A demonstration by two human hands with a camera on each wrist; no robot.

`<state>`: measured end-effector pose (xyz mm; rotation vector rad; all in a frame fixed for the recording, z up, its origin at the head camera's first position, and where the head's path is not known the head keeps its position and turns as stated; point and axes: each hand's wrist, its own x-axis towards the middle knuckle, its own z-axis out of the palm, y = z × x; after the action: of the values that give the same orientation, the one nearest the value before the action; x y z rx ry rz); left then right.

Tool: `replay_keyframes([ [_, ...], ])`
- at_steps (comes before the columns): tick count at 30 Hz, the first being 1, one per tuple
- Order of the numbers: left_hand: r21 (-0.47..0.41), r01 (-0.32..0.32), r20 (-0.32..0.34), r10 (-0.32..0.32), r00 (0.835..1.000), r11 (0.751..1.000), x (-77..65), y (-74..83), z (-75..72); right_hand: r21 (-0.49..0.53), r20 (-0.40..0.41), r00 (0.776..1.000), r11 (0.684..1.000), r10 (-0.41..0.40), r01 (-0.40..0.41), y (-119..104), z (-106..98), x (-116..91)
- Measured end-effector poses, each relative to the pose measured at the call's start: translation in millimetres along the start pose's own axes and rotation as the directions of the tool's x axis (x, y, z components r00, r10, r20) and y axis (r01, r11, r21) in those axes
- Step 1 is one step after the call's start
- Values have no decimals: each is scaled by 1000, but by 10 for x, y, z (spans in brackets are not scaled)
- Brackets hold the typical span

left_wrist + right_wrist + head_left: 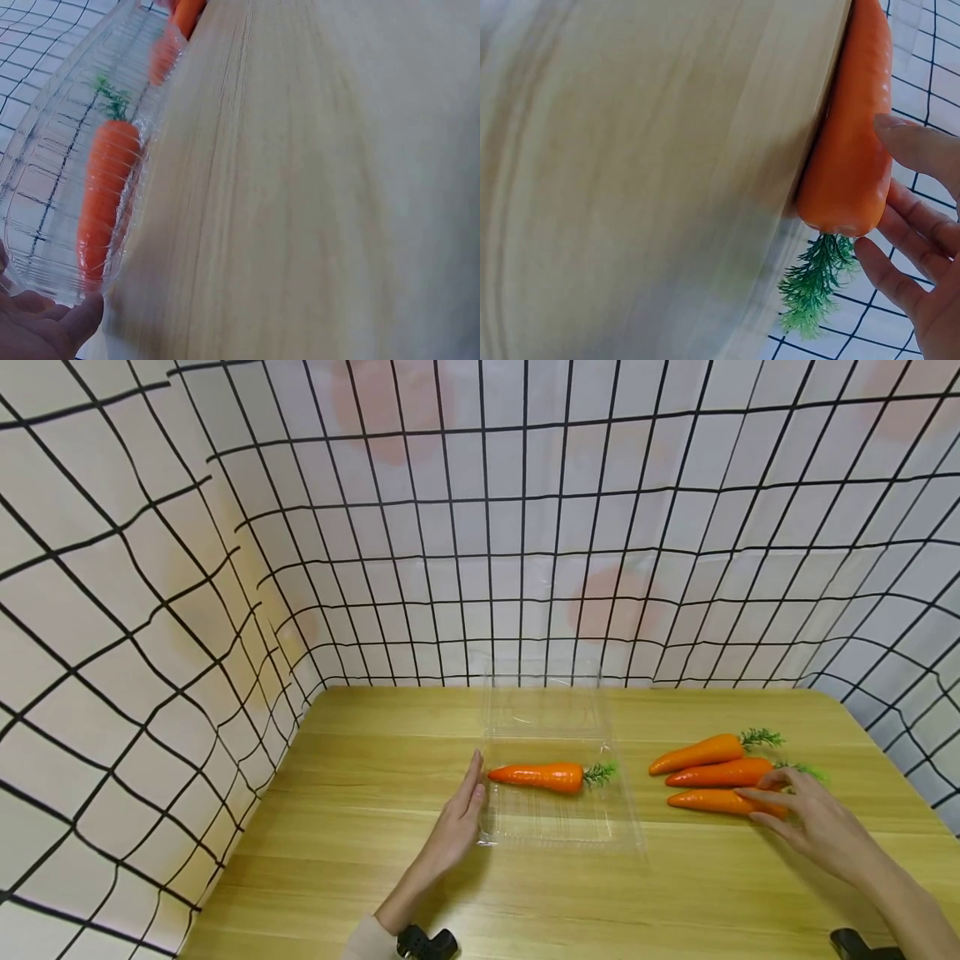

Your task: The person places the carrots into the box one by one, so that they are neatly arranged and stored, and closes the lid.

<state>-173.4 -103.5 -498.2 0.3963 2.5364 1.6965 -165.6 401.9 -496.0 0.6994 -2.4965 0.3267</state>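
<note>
A clear plastic clamshell box [555,827] lies on the table with its lid [545,708] folded back. One orange carrot with a green top [542,777] is inside it, also seen through the ribbed wall in the left wrist view. My left hand [456,817] rests against the box's left side, fingers straight. To the right, three more carrots lie side by side. Over the nearest carrot [708,801] is my right hand [821,818], a fingertip touching its surface and the thumb by its leafy end. That carrot [851,135] lies on the tabletop. Part of the middle carrot [723,772] is hidden behind the hand.
The far carrot [701,753] points left, its green top to the right. Black wire mesh [487,527] over pale cloth walls the table at the back and both sides. The wood-grain table [360,760] extends around the box.
</note>
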Motion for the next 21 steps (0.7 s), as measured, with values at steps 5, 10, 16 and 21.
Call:
replay_keyframes([
  [5,3,0,1,0,1000,1000,4,-3,1,15,-12,1000,1000,-4,5,22,5,18],
  [10,-1,-3,4,3,1000,1000,5,-5,-1,3,21,1000,1000,15,-15,27,-2,14],
  [16,-4,0,1,0,1000,1000,4,-1,-5,9,42,999,1000,4,-4,32,-14,22],
  [21,-12,3,2,-3,1000,1000,2,3,-6,37,41,999,999,-11,10,24,-2,29],
])
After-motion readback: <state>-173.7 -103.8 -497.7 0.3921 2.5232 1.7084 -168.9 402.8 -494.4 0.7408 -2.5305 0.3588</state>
